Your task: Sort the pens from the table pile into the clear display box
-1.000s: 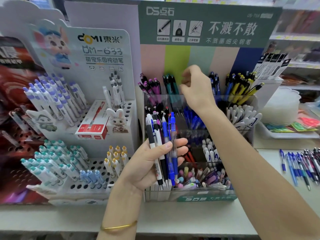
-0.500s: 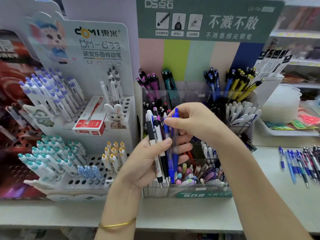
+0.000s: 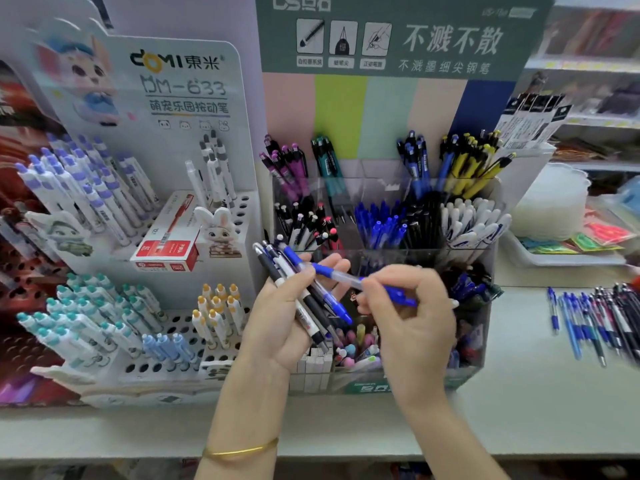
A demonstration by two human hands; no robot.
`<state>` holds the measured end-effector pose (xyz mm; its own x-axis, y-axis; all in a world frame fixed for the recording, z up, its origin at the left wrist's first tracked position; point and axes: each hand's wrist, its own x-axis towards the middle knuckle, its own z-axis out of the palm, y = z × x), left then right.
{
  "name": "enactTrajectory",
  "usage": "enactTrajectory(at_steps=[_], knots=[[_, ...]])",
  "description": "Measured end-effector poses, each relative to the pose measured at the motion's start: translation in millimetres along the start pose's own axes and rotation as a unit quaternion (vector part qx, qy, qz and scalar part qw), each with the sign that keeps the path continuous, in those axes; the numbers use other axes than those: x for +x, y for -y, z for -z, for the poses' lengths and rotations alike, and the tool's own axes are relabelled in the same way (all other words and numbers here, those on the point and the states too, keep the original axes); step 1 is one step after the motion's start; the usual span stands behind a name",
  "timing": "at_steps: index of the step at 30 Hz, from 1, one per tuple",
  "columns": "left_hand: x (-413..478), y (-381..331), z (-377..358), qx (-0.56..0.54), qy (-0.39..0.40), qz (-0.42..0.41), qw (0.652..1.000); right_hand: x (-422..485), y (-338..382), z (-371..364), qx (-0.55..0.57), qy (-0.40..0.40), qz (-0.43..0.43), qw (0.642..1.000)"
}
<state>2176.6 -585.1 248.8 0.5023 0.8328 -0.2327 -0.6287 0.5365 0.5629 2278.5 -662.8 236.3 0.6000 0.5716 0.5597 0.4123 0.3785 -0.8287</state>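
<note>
one blue pen between two hands

my left hand (image 3: 287, 317) grips a bundle of pens (image 3: 306, 303). my right hand (image 3: 412, 317) pinches a blue pen (image 3: 346, 277) lying crosswise, its far end over my left fingers. just behind stands the clear display box (image 3: 485, 258). the pen pile (image 3: 595, 320) lies on the table (image 3: 519, 393), off right.

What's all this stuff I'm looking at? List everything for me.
display box: one, clear, on the table, holding pens
blue pen: one, blue, in the right hand
bunch of pens: several, blue, black, white, in the left hand
pen pile: many, mostly blue and black, table at right
pen stand: one, white, left of the display box
red box: one, red, on the pen stand
sign: one, green, behind the display box
left hand: one, grips the bunch of pens
right hand: one, pinches the blue pen
</note>
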Motion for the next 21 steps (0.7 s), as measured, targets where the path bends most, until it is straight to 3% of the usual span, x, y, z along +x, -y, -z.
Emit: enactTrajectory(at_steps=[9, 12, 16, 21], knots=[[-3.9, 18.2, -14.0, 0.061, -0.003, 0.04, 0.997, -14.4, -11.3, 12.6, -0.027, 0.19, 0.021, 0.981], [-7.0, 20.6, -15.4, 0.057, -0.001, 0.047, 0.997, -10.0, -15.9, 22.7, -0.026, 0.19, 0.019, 0.981], [-7.0, 23.7, -17.5, 0.058, 0.008, 0.039, 0.998, -3.5, -14.1, 33.0, 0.022, 0.184, -0.046, 0.982], [-7.8, 30.8, -21.1, 0.075, -0.023, -0.002, 0.997, 12.9, -7.0, 46.9, 0.026, 0.114, -0.091, 0.989]])
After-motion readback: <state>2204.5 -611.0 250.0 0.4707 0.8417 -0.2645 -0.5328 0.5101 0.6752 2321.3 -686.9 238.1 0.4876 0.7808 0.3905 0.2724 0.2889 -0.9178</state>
